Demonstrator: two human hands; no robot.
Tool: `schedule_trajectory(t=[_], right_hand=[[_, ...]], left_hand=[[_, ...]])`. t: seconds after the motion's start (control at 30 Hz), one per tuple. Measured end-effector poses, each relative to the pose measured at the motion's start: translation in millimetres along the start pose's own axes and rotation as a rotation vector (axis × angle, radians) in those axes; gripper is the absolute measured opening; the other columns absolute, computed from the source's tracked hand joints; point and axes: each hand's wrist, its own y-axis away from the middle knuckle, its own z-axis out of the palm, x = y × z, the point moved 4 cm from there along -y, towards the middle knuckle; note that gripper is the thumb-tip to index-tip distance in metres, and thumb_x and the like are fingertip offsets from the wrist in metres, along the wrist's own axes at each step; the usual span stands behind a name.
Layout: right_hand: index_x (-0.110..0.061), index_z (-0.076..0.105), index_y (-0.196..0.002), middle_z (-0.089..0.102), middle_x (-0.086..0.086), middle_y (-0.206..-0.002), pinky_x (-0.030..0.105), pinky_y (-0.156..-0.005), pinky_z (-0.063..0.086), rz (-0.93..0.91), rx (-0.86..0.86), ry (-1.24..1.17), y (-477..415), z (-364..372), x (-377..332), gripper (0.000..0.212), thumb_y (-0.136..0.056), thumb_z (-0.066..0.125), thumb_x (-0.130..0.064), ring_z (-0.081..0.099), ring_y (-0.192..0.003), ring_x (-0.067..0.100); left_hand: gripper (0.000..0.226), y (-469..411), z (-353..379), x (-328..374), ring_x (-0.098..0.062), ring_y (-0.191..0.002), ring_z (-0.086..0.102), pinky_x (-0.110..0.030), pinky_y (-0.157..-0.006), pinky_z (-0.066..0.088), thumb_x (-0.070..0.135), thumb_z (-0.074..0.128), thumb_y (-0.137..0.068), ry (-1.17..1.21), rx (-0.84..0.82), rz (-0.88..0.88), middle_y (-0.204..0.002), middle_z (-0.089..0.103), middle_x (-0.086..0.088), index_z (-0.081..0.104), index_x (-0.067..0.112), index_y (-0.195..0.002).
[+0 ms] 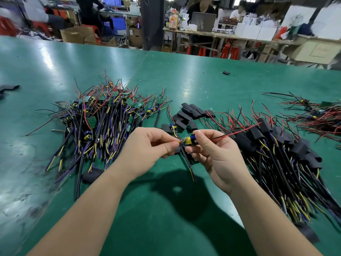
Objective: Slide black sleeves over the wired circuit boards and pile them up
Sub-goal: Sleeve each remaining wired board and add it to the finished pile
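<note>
One wired circuit board (188,140) pinched by fingers of left hand (147,145) and right hand (212,151). Bare-board pile (103,117) left of them; loose black sleeves (191,112) beyond; sleeved pile (276,148) right.

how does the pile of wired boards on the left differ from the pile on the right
The left pile shows bare green boards; the right pile has its boards covered by black sleeves. The left pile lies farther up the table; the right pile runs down toward the near right edge. Both are tangles of red, black and yellow wires.
</note>
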Motion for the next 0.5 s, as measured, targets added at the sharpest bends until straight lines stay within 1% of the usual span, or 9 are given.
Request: schedule_trajectory(t=[0.1, 0.17, 0.23, 0.33, 0.37, 0.4, 0.43, 0.47, 0.5], right_hand=[[-0.008, 0.059, -0.086, 0.07, 0.005, -0.069, 0.016, -0.049, 0.051, -0.002, -0.032, 0.021, 0.0, 1.1, 1.0, 0.021, -0.07, 0.067, -0.02, 0.07, -0.059, 0.015], [-0.008, 0.059, -0.086, 0.07, 0.005, -0.069, 0.016, -0.049, 0.051, 0.005, -0.04, 0.028, -1.3, 1.6, 1.3, 0.021, -0.07, 0.067, -0.019, 0.07, -0.06, 0.015], [-0.007, 0.061, -0.091, 0.071, 0.006, -0.073, 0.017, -0.052, 0.053, 0.024, -0.082, 0.034, -3.8, 3.1, -0.5, 0.025, -0.069, 0.068, -0.016, 0.072, -0.065, 0.017], [-0.009, 0.061, -0.106, 0.071, 0.008, -0.083, 0.022, -0.06, 0.055, 0.051, -0.159, 0.099, -12.1, 0.8, -8.3, 0.037, -0.071, 0.069, -0.002, 0.072, -0.072, 0.022], [-0.012, 0.062, -0.105, 0.072, 0.009, -0.086, 0.021, -0.06, 0.054, 0.016, -0.143, 0.263, -16.9, -3.3, -12.5, 0.035, -0.074, 0.069, 0.004, 0.071, -0.071, 0.019], [-0.015, 0.065, -0.102, 0.072, 0.006, -0.087, 0.015, -0.058, 0.05, -0.05, -0.1, 0.534, -23.4, -8.7, -16.8, 0.031, -0.079, 0.068, 0.006, 0.069, -0.067, 0.011], [-0.018, 0.068, -0.097, 0.071, -0.001, -0.081, 0.009, -0.055, 0.044, -0.126, -0.048, 0.869, -30.1, -12.7, -20.3, 0.026, -0.082, 0.068, 0.003, 0.063, -0.061, 0.0], [-0.02, 0.07, -0.094, 0.066, -0.01, -0.072, 0.005, -0.053, 0.038, -0.188, -0.034, 1.176, -36.4, -13.3, -21.2, 0.021, -0.082, 0.069, -0.003, 0.058, -0.056, -0.005], [-0.021, 0.072, -0.097, 0.059, -0.016, -0.068, 0.005, -0.056, 0.036, -0.215, -0.071, 1.394, -40.5, -9.9, -18.8, 0.019, -0.082, 0.071, -0.01, 0.056, -0.057, -0.006]], left_hand=[[0.009, -0.6, -1.9, -5.2, -0.008, -0.051, 0.059, -0.017, -0.046, 0.046, 0.001, 0.075, -0.075, 0.027, 0.002, -0.08, -0.057, 0.067, -0.003, 0.07, 0.007, -0.071], [0.008, -1.1, -2.3, -5.6, -0.009, -0.052, 0.058, -0.021, -0.048, 0.046, 0.005, 0.076, -0.075, -0.026, -0.015, -0.055, -0.057, 0.067, -0.001, 0.072, 0.012, -0.073], [0.008, -0.8, -3.9, -3.5, -0.004, -0.054, 0.056, -0.02, -0.053, 0.047, 0.012, 0.076, -0.078, -0.215, 0.004, 0.061, -0.06, 0.067, 0.005, 0.076, 0.02, -0.081], [0.008, -2.2, -13.2, 1.0, -0.01, -0.064, 0.057, -0.017, -0.06, 0.044, 0.015, 0.069, -0.084, -0.512, 0.162, 0.246, -0.068, 0.069, 0.002, 0.077, 0.015, -0.086], [0.009, -3.5, -18.0, 1.4, -0.01, -0.064, 0.057, -0.016, -0.058, 0.042, 0.014, 0.067, -0.085, -0.541, 0.218, 0.25, -0.066, 0.068, 0.001, 0.076, 0.013, -0.083], [0.01, -4.8, -22.8, 1.1, -0.006, -0.06, 0.056, -0.012, -0.053, 0.039, 0.012, 0.065, -0.086, -0.559, 0.261, 0.235, -0.063, 0.067, 0.003, 0.074, 0.011, -0.081], [0.012, -6.0, -27.0, 0.6, 0.0, -0.055, 0.054, -0.008, -0.05, 0.036, 0.01, 0.064, -0.087, -0.572, 0.295, 0.209, -0.06, 0.065, 0.008, 0.073, 0.011, -0.079], [0.014, -6.9, -30.5, -0.3, 0.006, -0.05, 0.052, -0.005, -0.049, 0.034, 0.009, 0.062, -0.089, -0.579, 0.319, 0.18, -0.06, 0.063, 0.012, 0.071, 0.011, -0.079], [0.015, -7.4, -33.3, -1.5, 0.01, -0.049, 0.05, -0.002, -0.049, 0.033, 0.009, 0.06, -0.09, -0.58, 0.335, 0.155, -0.061, 0.062, 0.014, 0.07, 0.011, -0.079]])
